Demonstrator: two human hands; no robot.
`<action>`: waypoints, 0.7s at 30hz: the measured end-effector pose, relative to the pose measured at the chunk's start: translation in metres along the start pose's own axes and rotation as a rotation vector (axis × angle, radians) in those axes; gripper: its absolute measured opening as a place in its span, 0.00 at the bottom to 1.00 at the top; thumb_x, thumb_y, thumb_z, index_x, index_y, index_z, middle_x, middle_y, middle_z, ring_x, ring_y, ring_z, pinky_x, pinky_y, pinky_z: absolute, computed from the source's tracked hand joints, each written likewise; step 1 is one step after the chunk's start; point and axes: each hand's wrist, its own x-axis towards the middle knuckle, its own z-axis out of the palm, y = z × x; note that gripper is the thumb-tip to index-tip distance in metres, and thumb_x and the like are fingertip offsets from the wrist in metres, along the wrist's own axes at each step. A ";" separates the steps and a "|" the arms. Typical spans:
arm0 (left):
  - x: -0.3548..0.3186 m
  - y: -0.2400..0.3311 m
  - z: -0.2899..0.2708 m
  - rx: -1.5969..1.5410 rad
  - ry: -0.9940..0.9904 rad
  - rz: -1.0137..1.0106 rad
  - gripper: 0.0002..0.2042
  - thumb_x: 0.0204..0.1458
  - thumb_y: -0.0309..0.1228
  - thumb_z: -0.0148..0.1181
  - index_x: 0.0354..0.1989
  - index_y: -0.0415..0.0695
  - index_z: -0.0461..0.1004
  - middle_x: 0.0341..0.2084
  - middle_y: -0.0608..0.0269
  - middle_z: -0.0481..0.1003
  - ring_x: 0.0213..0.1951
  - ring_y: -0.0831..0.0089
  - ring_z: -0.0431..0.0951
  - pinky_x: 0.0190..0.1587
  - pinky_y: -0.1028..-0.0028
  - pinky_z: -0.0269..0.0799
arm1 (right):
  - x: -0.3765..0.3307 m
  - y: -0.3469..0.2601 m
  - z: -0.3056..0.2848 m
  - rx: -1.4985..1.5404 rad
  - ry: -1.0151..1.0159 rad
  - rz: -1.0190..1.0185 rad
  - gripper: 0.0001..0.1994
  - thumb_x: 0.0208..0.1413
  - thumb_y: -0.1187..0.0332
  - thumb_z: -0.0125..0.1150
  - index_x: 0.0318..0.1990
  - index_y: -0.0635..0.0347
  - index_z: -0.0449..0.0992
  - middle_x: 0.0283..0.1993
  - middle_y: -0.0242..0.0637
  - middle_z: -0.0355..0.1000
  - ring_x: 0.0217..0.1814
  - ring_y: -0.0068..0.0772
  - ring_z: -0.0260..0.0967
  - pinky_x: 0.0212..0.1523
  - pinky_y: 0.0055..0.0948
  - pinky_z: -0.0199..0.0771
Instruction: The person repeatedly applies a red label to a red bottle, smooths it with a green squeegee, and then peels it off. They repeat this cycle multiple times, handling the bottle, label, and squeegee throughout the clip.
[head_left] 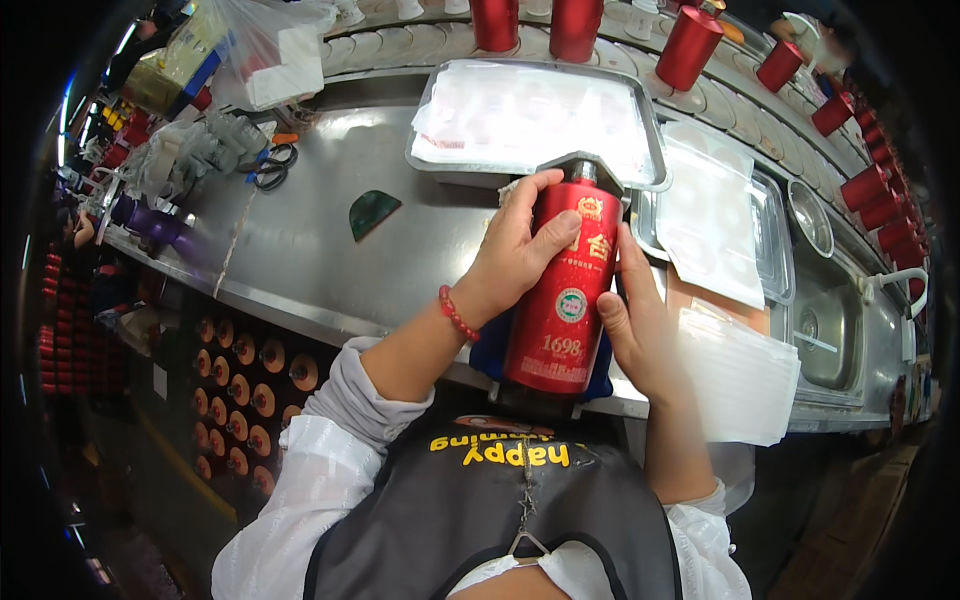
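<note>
Grasping the bottle (560,300) between my left hand (515,240) and right hand (640,325); tray (445,169) at its twelve o'clock, green half-disc (373,214) at ten, paper (740,375) at four.

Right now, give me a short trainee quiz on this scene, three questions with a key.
1. Which hand has the red beaded bracelet at its wrist: left hand or right hand?
2. True or false: the dark green half-moon piece lies right of the red cylindrical bottle.
3. The rectangular silver tray holds: A, scissors; B, white sheets; C, purple bottles?

Key: 1, left hand. 2, false. 3, B.
</note>
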 end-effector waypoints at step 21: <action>-0.052 -0.006 -0.023 0.321 -0.264 0.404 0.49 0.45 0.64 0.67 0.74 0.55 0.56 0.73 0.38 0.40 0.75 0.42 0.39 0.72 0.49 0.41 | -0.021 0.003 -0.005 0.078 -0.119 0.028 0.61 0.42 0.31 0.65 0.76 0.63 0.45 0.73 0.53 0.56 0.65 0.43 0.64 0.66 0.42 0.63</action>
